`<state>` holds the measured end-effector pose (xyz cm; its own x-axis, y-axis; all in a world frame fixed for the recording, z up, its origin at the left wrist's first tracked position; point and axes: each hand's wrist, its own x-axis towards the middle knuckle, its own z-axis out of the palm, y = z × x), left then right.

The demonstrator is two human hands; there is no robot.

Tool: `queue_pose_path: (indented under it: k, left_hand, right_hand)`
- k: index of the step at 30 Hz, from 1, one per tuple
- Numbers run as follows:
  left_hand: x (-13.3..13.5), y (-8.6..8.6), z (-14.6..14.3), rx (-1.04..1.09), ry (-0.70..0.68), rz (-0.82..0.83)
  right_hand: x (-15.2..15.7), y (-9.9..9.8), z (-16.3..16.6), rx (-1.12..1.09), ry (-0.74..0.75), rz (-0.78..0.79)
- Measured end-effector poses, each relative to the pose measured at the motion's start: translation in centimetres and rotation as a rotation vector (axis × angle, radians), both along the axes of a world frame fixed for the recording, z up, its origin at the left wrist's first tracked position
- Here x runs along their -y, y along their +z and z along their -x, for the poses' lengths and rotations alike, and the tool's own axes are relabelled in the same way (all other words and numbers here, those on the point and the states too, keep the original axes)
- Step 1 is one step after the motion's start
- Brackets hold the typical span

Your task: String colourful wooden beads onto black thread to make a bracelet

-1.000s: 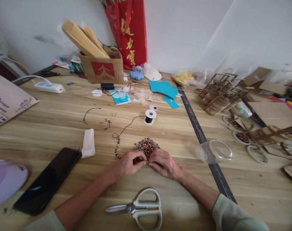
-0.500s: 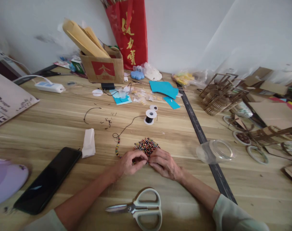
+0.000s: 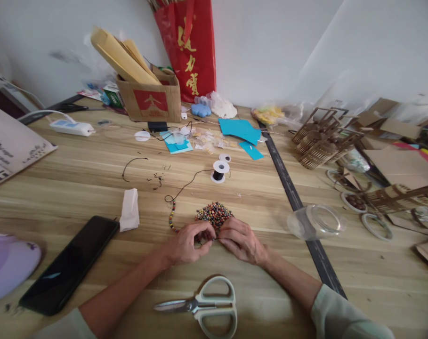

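While the left hand (image 3: 188, 242) pinches beaded cord (image 3: 172, 219), the right hand (image 3: 241, 241) pinches, contents hidden.

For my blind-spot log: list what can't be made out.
In head view:
Anything between left hand and right hand: too small, partly covered by fingers.
Bead string, lower part: partly behind left hand.
Purple object, left side: cut by left edge.
Red bag, top: cut by top edge.
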<state>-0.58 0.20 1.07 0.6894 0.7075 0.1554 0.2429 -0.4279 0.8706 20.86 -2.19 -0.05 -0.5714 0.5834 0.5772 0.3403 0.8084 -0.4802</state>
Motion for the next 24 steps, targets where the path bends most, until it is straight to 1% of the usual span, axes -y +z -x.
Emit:
queue_pose_path:
  k: [6,15,19,24]
  left_hand:
    - [0.0,0.1,0.2,0.013,-0.016,0.063]
    - [-0.2,-0.6,-0.2,0.009,0.009,0.089]
    - [-0.3,-0.9,-0.2,0.013,0.026,0.068]
    - [-0.3,-0.6,-0.2,-0.008,0.096,0.031]
  right_hand:
    - [0.0,-0.1,0.0,-0.001,-0.006,0.002]
    - [0.0,-0.2,0.0,-0.002,-0.01,-0.037]
    - [0.1,0.0,0.0,0.014,-0.002,-0.022]
    - [-0.1,0.2,0.2,0.042,-0.041,0.013]
